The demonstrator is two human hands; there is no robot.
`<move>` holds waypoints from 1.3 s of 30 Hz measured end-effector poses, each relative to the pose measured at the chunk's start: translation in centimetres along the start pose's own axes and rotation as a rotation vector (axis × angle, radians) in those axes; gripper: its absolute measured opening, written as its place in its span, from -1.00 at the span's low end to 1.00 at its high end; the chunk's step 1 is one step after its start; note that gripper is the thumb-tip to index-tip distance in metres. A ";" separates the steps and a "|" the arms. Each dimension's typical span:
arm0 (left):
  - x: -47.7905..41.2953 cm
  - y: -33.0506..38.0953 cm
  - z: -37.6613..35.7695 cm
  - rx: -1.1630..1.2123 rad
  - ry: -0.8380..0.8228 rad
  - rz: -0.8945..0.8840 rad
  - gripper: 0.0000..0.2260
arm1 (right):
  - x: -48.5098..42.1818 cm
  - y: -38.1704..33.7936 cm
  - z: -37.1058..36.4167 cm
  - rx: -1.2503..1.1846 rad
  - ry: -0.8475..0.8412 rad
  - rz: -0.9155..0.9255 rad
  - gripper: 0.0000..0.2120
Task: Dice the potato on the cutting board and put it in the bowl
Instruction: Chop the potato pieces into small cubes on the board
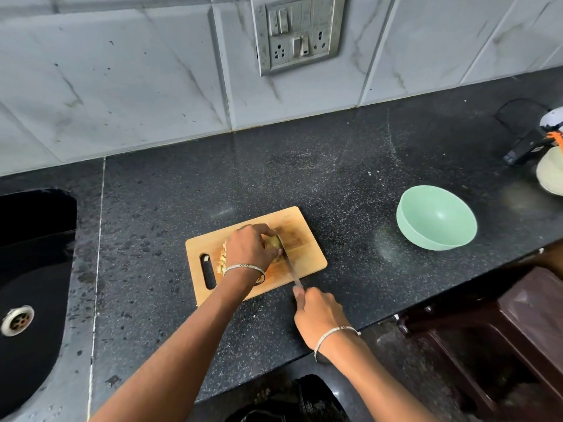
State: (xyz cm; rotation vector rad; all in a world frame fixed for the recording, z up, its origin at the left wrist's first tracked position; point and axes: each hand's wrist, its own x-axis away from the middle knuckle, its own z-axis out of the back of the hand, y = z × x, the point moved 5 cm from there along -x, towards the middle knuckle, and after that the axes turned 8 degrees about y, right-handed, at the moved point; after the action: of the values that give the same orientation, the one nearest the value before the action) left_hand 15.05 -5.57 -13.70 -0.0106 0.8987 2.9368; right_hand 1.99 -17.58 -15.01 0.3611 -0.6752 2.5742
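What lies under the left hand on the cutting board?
A brownish potato shows beside the knife, and pale diced pieces near the wrist. The left hand covers the rest.

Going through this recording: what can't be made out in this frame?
Head view:
potato: mostly under the left hand; uncut amount unclear.
knife: handle hidden inside the right hand.
diced pieces: partly behind the left wrist; count unclear.
pale dish at the right edge: cut off by the frame.
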 end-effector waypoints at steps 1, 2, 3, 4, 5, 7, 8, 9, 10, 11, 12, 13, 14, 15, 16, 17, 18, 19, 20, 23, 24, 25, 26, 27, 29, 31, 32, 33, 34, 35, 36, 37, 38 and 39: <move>0.0 0.0 0.0 0.000 0.004 0.004 -0.70 | 0.5 0.6 0.0 0.001 -0.017 0.002 -0.56; 0.1 -0.1 0.0 0.001 0.007 0.006 -0.69 | 1.0 1.2 0.2 0.009 -0.033 0.002 -0.55; 0.2 -0.1 0.0 0.000 0.007 0.004 -0.68 | 1.4 1.9 0.5 0.022 -0.048 0.000 -0.55; 0.2 -0.1 0.0 -0.004 0.006 -0.002 -0.66 | 1.7 2.4 1.1 0.042 -0.061 -0.001 -0.54; 0.3 -0.1 0.0 -0.005 0.007 -0.004 -0.63 | 1.7 2.9 1.7 0.061 -0.070 0.002 -0.53; 0.3 -0.4 -0.1 0.007 0.014 0.026 -0.57 | 1.3 3.7 3.2 0.070 -0.065 0.016 -0.51; 0.4 -0.4 -0.2 0.010 0.027 0.057 -0.54 | 0.8 3.8 4.0 0.055 -0.050 0.021 -0.50; 0.5 -0.4 -0.2 0.002 0.046 0.093 -0.51 | 0.2 4.0 4.7 0.029 -0.028 0.021 -0.49; 0.6 -0.3 -0.3 -0.020 0.064 0.124 -0.49 | -0.5 4.1 5.2 0.004 -0.002 0.019 -0.49; 0.7 0.0 -0.5 -0.060 0.079 0.138 -0.47 | -1.3 4.1 5.4 -0.015 0.021 0.013 -0.49; 0.8 0.5 -0.6 -0.109 0.091 0.135 -0.46 | -2.0 4.1 5.4 -0.026 0.040 0.006 -0.48; 0.8 0.9 -0.8 -0.156 0.099 0.125 -0.47 | -2.6 4.0 5.2 -0.030 0.048 -0.002 -0.47; 0.7 1.2 -0.9 -0.190 0.104 0.113 -0.51 | -3.1 3.9 4.9 -0.029 0.052 -0.003 -0.45; 0.6 1.4 -1.1 -0.210 0.107 0.101 -0.56 | -3.5 3.8 4.5 -0.032 0.054 0.000 -0.44; 0.5 1.5 -1.3 -0.219 0.106 0.090 -0.61 | -3.7 3.7 4.1 -0.037 0.056 0.003 -0.43; 0.4 1.5 -1.4 -0.221 0.104 0.074 -0.65 | -3.8 3.7 3.7 -0.044 0.056 0.004 -0.43; 0.3 1.5 -1.4 -0.220 0.103 0.052 -0.69 | -3.8 3.7 3.4 -0.049 0.055 0.003 -0.43; 0.2 1.4 -1.4 -0.218 0.098 0.021 -0.72 | -3.7 3.7 3.1 -0.052 0.054 0.002 -0.44; 0.1 1.4 -1.3 -0.213 0.086 -0.017 -0.74 | -3.6 3.8 2.8 -0.055 0.052 0.001 -0.44; -0.3 1.1 -1.2 -0.181 0.010 -0.121 -0.71 | -3.2 4.0 1.9 -0.064 0.052 0.015 -0.46; -0.4 0.9 -1.2 -0.165 -0.019 -0.143 -0.69 | -3.1 3.9 1.6 -0.067 0.050 0.021 -0.46; -0.5 0.7 -1.3 -0.151 -0.040 -0.162 -0.66 | -3.1 3.9 1.3 -0.069 0.047 0.025 -0.47; -0.5 0.5 -1.3 -0.144 -0.054 -0.178 -0.63 | -3.0 3.8 0.9 -0.069 0.046 0.033 -0.47; -0.4 0.5 -1.3 -0.145 -0.062 -0.187 -0.60 | -3.0 3.5 0.6 -0.069 0.047 0.040 -0.48; -0.3 0.4 -1.3 -0.139 -0.058 -0.186 -0.56 | -2.9 2.8 0.0 -0.064 0.051 0.062 -0.50; -0.1 0.3 -1.3 -0.124 -0.021 -0.179 -0.61 | -2.8 2.2 -0.4 -0.067 0.061 0.084 -0.52; 0.0 0.3 -1.3 -0.120 -0.003 -0.179 -0.64 | -2.8 2.1 -0.5 -0.074 0.070 0.091 -0.53; 0.2 0.2 -1.3 -0.113 0.013 -0.181 -0.66 | -2.7 2.0 -0.5 -0.082 0.083 0.092 -0.53; 0.3 0.1 -1.3 -0.105 0.025 -0.182 -0.67 | -2.7 2.0 -0.4 -0.093 0.100 0.094 -0.52; 0.3 0.0 -1.4 -0.098 0.035 -0.184 -0.67 | -2.7 2.0 -0.2 -0.103 0.115 0.097 -0.51; 0.4 0.0 -1.3 -0.093 0.045 -0.186 -0.67 | -2.6 2.0 -0.1 -0.111 0.121 0.104 -0.50; 0.4 0.0 -1.3 -0.090 0.053 -0.187 -0.67 | -2.6 1.8 0.0 -0.114 0.116 0.114 -0.49; 0.4 -0.1 -1.2 -0.089 0.056 -0.188 -0.67 | -2.6 1.6 0.1 -0.113 0.107 0.126 -0.49; 0.3 -0.1 -1.2 -0.093 0.057 -0.188 -0.67 | -2.6 1.5 0.1 -0.110 0.098 0.132 -0.50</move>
State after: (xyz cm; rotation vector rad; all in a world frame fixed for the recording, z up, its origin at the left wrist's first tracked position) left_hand 14.74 -6.15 -14.78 -0.1745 0.7236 2.8123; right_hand 3.52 -19.70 -16.39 0.1589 -0.8257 2.6436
